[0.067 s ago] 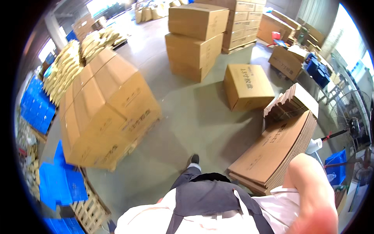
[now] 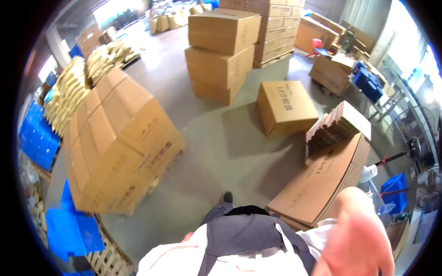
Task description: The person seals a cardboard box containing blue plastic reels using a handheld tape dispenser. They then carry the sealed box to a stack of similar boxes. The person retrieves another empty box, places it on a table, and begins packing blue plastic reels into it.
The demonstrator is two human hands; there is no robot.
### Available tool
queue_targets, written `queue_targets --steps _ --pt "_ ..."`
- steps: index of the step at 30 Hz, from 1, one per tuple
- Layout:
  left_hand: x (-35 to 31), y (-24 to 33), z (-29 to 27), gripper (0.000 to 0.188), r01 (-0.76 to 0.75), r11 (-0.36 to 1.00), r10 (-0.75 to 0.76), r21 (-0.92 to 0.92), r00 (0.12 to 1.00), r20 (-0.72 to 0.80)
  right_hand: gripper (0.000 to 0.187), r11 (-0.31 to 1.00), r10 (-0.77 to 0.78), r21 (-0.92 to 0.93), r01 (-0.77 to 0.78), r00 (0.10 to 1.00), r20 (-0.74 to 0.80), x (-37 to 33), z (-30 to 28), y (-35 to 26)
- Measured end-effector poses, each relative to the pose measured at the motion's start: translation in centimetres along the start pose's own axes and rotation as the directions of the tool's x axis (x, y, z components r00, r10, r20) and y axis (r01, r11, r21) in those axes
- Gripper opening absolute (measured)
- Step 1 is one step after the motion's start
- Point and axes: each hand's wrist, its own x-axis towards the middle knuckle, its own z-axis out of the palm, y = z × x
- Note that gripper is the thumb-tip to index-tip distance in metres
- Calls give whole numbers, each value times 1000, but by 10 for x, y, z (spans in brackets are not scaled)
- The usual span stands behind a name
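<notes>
My right forearm is bent up close to the camera at the lower right, and my right hand (image 2: pixel 352 241) is smeared by motion. Its fingers cannot be made out, nor whether they hold anything. Just beyond it lies a stack of flat folded cartons (image 2: pixel 317 177), the nearest thing to that hand. Of my left hand (image 2: pixel 187 236), only a small bit shows past the white sleeve at my side; its fingers are hidden. A closed brown carton (image 2: pixel 286 108) stands on the floor ahead, right of the middle.
Large cartons (image 2: pixel 117 147) sit on a pallet at left, with blue sheets (image 2: pixel 73 230) nearer me. Two stacked cartons (image 2: pixel 221 50) stand ahead. More flattened cartons (image 2: pixel 343 122) lean at right, beside a fan (image 2: pixel 412 129) and a blue crate (image 2: pixel 394 191). Filled sacks (image 2: pixel 69 94) are far left.
My right arm has shifted, bringing its blurred end closer to the camera. The view has turned slightly, so the cartons sit a little further left and lower. A bit more of my left hand shows.
</notes>
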Motion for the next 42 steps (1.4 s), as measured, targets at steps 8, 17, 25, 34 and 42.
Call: queue_targets --steps 8,17,25,34,42 --pt "243 339 -202 48 -314 939 265 -139 921 -285 60 628 307 -426 -651 -296 904 -331 128 0" --pt "353 619 -228 44 -362 932 357 1 918 -174 58 302 -145 -877 -373 -927 345 -565 168 2" --pt "391 726 -248 18 -292 926 252 238 950 183 48 301 -27 -287 -910 -309 951 -711 457 121" --pt "520 927 -319 16 -255 939 215 231 959 184 44 -132 36 -767 -628 -776 629 -1017 540 179" --pt "646 1189 -378 15 -254 965 248 70 965 81 43 -419 -197 -808 414 -910 -365 -1083 291 126"
